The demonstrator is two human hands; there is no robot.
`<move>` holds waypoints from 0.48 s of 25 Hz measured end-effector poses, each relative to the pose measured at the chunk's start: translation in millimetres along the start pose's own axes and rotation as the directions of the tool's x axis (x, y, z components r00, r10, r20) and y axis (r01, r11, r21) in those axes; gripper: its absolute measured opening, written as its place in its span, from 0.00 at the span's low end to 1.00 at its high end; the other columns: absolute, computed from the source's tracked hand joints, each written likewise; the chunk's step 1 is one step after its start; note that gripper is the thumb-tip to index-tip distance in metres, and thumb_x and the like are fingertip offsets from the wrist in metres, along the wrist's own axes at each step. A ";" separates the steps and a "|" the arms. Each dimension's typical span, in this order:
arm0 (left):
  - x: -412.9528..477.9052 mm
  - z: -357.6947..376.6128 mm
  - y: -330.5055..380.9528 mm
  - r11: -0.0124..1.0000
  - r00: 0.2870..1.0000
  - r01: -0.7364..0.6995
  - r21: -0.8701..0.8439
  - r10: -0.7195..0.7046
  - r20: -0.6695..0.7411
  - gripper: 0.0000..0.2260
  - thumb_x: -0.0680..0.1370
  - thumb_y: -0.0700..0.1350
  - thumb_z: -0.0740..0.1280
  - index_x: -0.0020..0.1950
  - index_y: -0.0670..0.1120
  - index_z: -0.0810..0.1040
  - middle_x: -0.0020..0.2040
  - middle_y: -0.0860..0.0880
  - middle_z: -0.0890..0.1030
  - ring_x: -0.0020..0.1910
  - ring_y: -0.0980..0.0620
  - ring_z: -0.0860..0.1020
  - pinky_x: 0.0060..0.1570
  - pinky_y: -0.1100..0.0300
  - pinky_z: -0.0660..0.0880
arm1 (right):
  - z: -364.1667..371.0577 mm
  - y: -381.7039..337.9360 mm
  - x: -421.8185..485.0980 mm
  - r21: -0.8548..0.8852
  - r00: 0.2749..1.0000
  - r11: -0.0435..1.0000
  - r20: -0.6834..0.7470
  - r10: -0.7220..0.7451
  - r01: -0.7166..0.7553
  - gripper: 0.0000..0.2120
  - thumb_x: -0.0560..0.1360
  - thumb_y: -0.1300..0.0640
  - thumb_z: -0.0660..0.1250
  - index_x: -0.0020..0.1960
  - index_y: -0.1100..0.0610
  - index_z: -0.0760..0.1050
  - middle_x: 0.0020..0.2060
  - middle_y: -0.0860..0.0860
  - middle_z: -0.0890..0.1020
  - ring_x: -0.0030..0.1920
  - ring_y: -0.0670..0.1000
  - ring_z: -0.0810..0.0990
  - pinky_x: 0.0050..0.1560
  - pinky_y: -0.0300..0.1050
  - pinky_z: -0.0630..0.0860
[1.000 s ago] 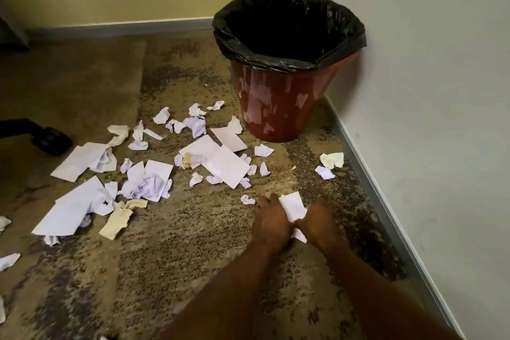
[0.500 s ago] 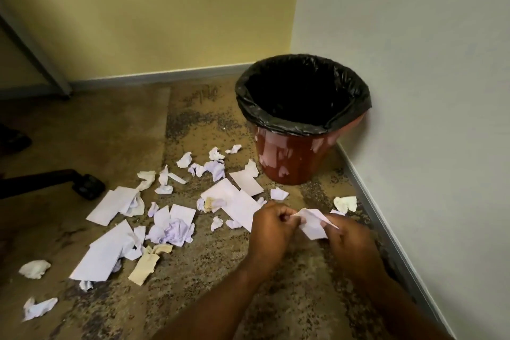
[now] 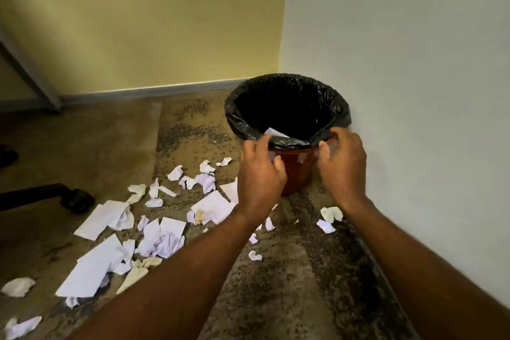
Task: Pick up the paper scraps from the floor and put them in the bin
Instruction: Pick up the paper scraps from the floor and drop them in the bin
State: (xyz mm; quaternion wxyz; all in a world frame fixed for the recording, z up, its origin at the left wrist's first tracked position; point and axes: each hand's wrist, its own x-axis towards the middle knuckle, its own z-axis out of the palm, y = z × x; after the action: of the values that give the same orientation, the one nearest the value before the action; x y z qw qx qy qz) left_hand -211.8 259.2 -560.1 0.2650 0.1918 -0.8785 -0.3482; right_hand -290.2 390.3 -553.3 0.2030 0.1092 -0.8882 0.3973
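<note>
Just in front of the red bin with its black liner, both hands raised at the near rim: left hand and right hand, fingers loosely spread and curled, gripping nothing. Inside the bin, against the near side of the liner, one white paper piece. To the left of the bin, on the speckled floor, many paper scraps scattered, flat sheets and crumpled bits; to its near right, by the wall, two more small scraps.
</note>
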 end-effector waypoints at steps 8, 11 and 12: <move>-110.3 58.8 -137.2 0.864 0.774 -0.016 0.504 -0.308 0.553 0.33 0.76 0.53 0.69 0.78 0.53 0.58 0.77 0.43 0.59 0.72 0.41 0.64 0.65 0.47 0.70 | 53.5 193.0 -77.4 -0.444 0.688 0.896 0.652 0.319 0.005 0.41 0.67 0.43 0.73 0.74 0.47 0.58 0.69 0.61 0.62 0.67 0.62 0.68 0.66 0.52 0.68; -117.2 77.7 -146.8 0.868 0.722 -0.042 0.496 -0.316 0.615 0.30 0.77 0.51 0.67 0.76 0.56 0.60 0.75 0.41 0.60 0.70 0.40 0.66 0.63 0.46 0.72 | 74.4 205.6 -68.9 -0.439 0.649 0.888 0.716 0.256 0.135 0.34 0.72 0.47 0.69 0.74 0.47 0.60 0.70 0.61 0.64 0.66 0.60 0.70 0.66 0.46 0.67; -119.3 83.0 -148.4 0.872 0.725 -0.066 0.485 -0.292 0.624 0.25 0.78 0.49 0.66 0.73 0.55 0.64 0.73 0.41 0.63 0.67 0.40 0.69 0.62 0.46 0.74 | 79.0 205.9 -68.1 -0.433 0.652 0.887 0.721 0.234 0.160 0.29 0.74 0.49 0.67 0.73 0.48 0.63 0.68 0.61 0.67 0.64 0.60 0.73 0.63 0.44 0.68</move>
State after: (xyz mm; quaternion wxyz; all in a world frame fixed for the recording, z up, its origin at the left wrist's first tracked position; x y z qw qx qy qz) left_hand -145.0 262.2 -756.8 -0.1527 0.1649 -0.9570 -0.1832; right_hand -324.1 469.2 -767.4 -0.1747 0.1946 -0.9603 0.0972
